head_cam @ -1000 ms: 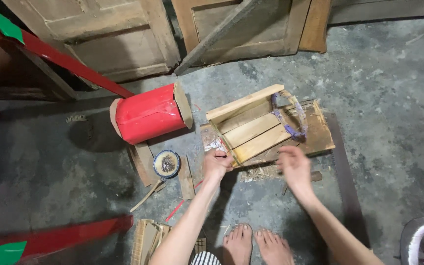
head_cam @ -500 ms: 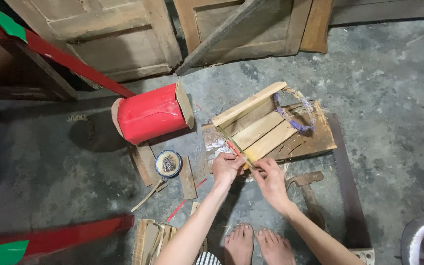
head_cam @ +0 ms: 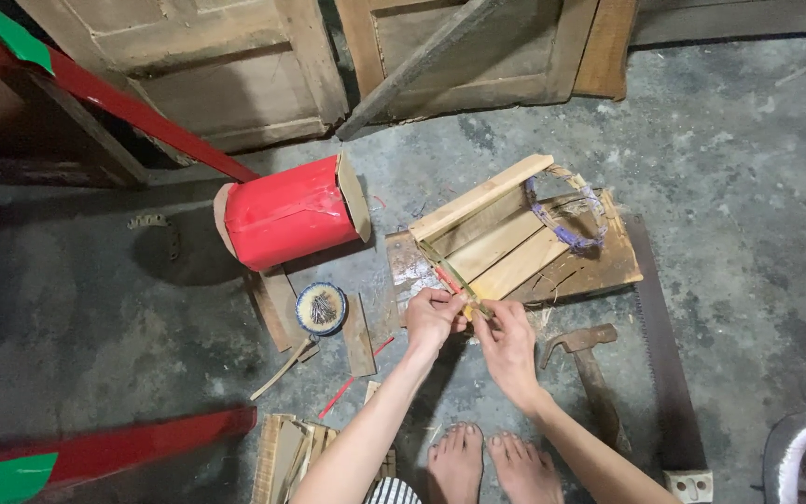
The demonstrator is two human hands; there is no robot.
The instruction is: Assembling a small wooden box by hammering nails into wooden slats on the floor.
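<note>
Your feet (head_cam: 489, 464) are planted on the floor (head_cam: 748, 140); both hands pinch a thin strip (head_cam: 452, 277), left hand (head_cam: 432, 317) low, right hand (head_cam: 507, 341) just beside it; keep the grips close so it won't buckle; steer its far end along the slats (head_cam: 506, 243); hammer (head_cam: 590, 369) lies right; red box (head_cam: 288, 213) beyond.

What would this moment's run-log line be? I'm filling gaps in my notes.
left hand: pinching thin strip | right hand: pinching same strip | beside: hammer, wooden slats
</note>
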